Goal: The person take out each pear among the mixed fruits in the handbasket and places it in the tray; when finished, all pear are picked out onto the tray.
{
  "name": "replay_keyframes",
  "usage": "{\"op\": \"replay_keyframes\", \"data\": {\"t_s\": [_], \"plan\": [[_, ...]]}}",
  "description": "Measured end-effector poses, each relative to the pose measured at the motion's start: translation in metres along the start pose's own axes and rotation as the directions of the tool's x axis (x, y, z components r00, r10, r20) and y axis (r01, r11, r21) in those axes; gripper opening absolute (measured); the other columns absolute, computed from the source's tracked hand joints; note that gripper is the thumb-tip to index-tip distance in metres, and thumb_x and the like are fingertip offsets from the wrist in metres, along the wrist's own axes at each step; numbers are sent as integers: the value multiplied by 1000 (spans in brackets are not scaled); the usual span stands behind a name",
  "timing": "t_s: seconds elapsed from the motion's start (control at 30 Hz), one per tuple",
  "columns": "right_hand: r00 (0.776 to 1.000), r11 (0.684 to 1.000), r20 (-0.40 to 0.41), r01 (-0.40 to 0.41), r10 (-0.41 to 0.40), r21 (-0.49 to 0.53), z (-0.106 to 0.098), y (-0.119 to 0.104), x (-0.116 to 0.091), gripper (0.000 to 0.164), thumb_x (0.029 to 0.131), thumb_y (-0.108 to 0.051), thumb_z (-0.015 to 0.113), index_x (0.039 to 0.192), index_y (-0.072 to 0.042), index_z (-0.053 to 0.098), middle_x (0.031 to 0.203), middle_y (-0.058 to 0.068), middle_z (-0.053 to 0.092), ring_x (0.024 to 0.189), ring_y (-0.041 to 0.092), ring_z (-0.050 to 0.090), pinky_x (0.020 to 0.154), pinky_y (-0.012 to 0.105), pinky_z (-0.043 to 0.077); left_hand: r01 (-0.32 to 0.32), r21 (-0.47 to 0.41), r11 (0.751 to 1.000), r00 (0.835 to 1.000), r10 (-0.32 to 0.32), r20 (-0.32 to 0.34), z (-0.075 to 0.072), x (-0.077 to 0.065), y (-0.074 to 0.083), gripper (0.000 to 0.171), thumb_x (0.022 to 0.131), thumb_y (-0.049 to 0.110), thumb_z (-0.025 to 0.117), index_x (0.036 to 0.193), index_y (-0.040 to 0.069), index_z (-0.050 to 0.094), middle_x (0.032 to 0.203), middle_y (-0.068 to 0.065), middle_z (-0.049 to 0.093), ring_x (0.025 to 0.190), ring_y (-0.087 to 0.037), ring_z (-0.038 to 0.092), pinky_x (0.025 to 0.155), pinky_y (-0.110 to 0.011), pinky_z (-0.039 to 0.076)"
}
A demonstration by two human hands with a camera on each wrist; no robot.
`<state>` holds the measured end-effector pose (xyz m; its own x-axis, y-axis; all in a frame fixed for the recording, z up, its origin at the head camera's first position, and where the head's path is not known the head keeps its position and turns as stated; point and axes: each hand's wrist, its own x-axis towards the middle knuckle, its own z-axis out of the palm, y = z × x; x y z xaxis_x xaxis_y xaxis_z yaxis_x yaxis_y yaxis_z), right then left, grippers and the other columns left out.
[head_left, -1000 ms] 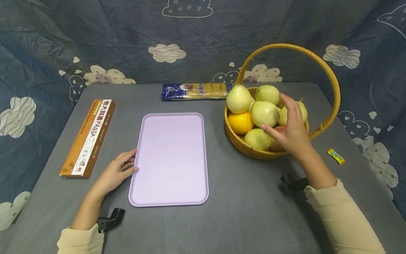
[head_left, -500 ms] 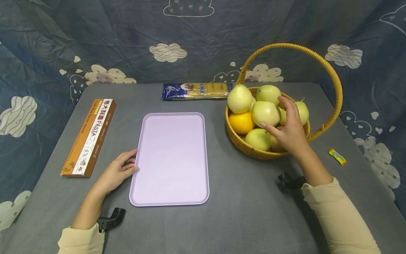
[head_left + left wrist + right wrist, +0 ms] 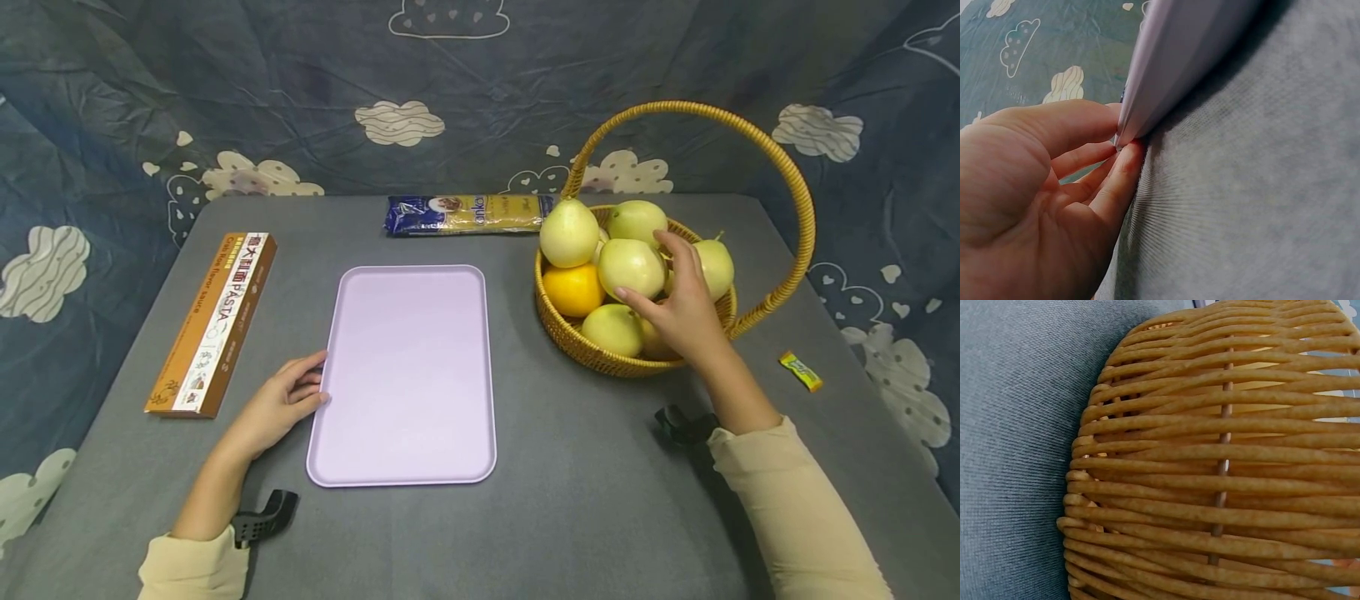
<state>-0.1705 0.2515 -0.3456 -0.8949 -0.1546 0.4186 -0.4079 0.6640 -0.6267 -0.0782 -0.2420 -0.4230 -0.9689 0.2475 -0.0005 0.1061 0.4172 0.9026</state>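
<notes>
Right fingers (image 3: 683,255) nearer one pear (image 3: 630,268)

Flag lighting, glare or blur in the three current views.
Head: mostly even light, glints on the blue-and-gold packet, soft shadow beside the right sleeve; left wrist: grey cloth looks soft, dark band beneath the tray; right wrist: outer wall of the basket dim, brighter patches through the weave.

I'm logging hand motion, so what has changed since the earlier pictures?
The right hand has shifted slightly left, closer around the central green fruit; whether it grips is unclear. The left hand, tray and basket stayed as they were.
</notes>
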Motion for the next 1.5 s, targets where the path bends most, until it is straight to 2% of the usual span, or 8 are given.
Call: {"op": "replay_keyframes", "data": {"t_s": [0.13,0.4,0.67,0.9,1.0,1.2,1.37,1.5], "plan": [[998,999,34,-49,49,-5,0,0,2,78,76,-18,73,137,-4,26,136,19,26,122,32,27,99,52,27,1,-3,1000,1000,-1,-2,0,0,0,56,82,-8,59,132,-11,34,118,-25,40,98,-5,46,83,-9,42],[983,988,100,-150,152,-25,0,-1,8,76,78,-31,69,137,-7,28,135,19,29,117,36,31,92,57,31,-2,-6,1000,1000,2,-4,0,-1,-1,56,82,-7,59,132,-11,34,117,-25,41,98,-4,45,83,-9,42],[967,980,160,-190,198,-63,-2,-2,13,74,79,-37,67,136,-8,30,134,20,30,114,39,34,87,58,33,0,-17,1000,1000,0,3,0,-1,-1,56,82,-7,59,132,-10,33,118,-25,40,99,-6,45,83,-9,42],[941,964,211,-248,263,-95,-7,-4,15,81,78,-47,64,139,-10,25,134,21,32,110,40,39,82,57,37,17,-16,1000,1000,-17,9,0,0,0,57,83,-6,59,133,-9,33,119,-24,39,101,-11,45,83,-9,42],[935,960,220,-264,278,-91,-8,-5,15,81,78,-47,64,139,-11,24,132,23,34,107,39,41,81,56,38,28,-18,999,1000,-27,15,0,-1,1,57,83,-5,59,134,-9,32,120,-24,39,103,-17,45,84,-9,42],[941,959,184,-272,283,-81,-8,-3,14,82,76,-44,67,136,-8,26,130,23,35,106,38,40,80,55,39,43,-16,999,999,-42,19,0,-2,1,58,83,-5,59,135,-8,31,122,-24,37,106,-26,43,84,-9,41],[951,957,120,-278,286,-77,-8,-1,10,82,75,-41,69,136,-7,27,130,21,31,107,38,37,81,56,36,20,-30,999,1000,-20,11,0,-1,-1,57,83,-6,58,134,-9,32,120,-25,38,102,-13,44,84,-9,41],[970,969,51,-235,239,-71,-8,-2,5,80,72,-31,73,136,-8,31,129,21,28,107,39,36,83,56,34,-4,-26,1000,1000,4,2,0,0,-2,56,82,-7,58,133,-10,33,118,-26,39,99,-5,44,83,-8,41]]}}
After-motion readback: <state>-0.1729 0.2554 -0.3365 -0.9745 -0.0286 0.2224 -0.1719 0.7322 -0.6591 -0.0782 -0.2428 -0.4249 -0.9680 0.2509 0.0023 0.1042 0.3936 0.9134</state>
